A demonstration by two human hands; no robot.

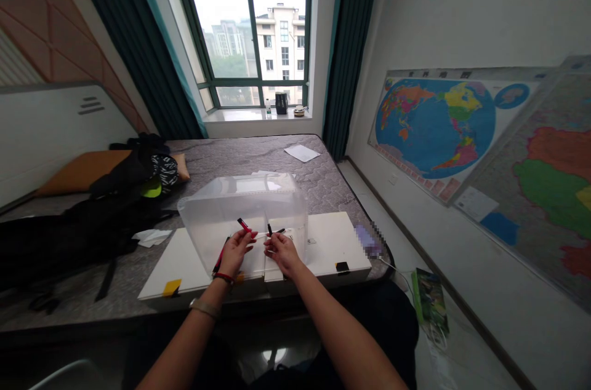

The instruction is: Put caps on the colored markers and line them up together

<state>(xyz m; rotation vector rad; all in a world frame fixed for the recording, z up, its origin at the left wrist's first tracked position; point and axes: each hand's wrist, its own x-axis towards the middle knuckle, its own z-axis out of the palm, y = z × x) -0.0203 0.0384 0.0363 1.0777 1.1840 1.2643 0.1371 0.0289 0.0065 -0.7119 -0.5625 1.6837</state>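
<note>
My left hand [235,253] is closed on a red pen [244,225] with a dark end, which tilts up to the left. Close beside it, my right hand [280,253] pinches a small black pen [270,230] that points up. Both hands are in front of a clear plastic box [240,196], which rests on a white board [327,236]. Another red and black item [220,256] lies just left of my left hand. A dark, thin item [278,231] shows beyond my right fingertips, partly hidden.
The board lies on a grey mattress [212,156]. Black bags [78,239], an orange cushion [83,171] and a crumpled tissue [151,237] are at the left. White paper [301,153] lies farther back. A green box [430,301] and cable are on the right floor.
</note>
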